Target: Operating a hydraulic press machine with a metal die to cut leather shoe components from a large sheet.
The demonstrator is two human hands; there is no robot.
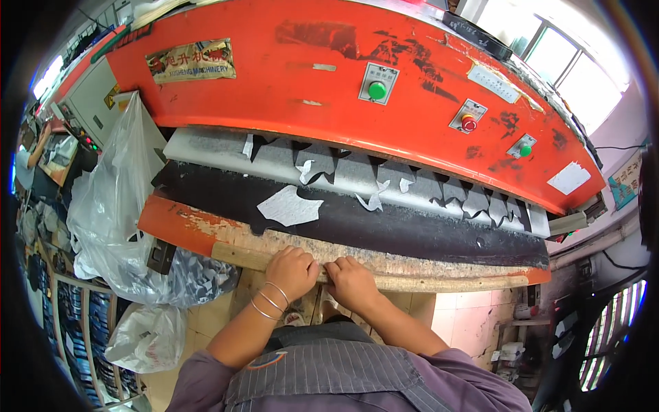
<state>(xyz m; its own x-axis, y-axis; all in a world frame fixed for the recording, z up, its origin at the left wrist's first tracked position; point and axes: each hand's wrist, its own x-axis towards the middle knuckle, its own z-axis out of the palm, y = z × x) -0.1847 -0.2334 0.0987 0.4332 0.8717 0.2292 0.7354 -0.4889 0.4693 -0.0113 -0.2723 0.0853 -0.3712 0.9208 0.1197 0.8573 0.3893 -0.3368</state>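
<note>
My left hand (292, 273), with two thin bangles on its wrist, lies at the front edge of a large red press with its fingers curled over a wooden rail (240, 257). Close on its right, my right hand (351, 280) grips the same rail. Beyond the hands, a black sheet (425, 230) stretches across the press bed, and its near edge is uneven. A pale grey, irregular cut piece (290, 207) rests on the sheet, ahead of my left hand. Torn black-and-white scraps (371, 199) lie and hang along the opening under the red beam (274, 89).
The beam carries a green button (377, 90), a red knob (468, 122) and a second green button (526, 150). At the left hangs a big clear plastic bag (113, 199) with dark scraps at its bottom, above a white bag (147, 336). Another person (31, 161) works far left.
</note>
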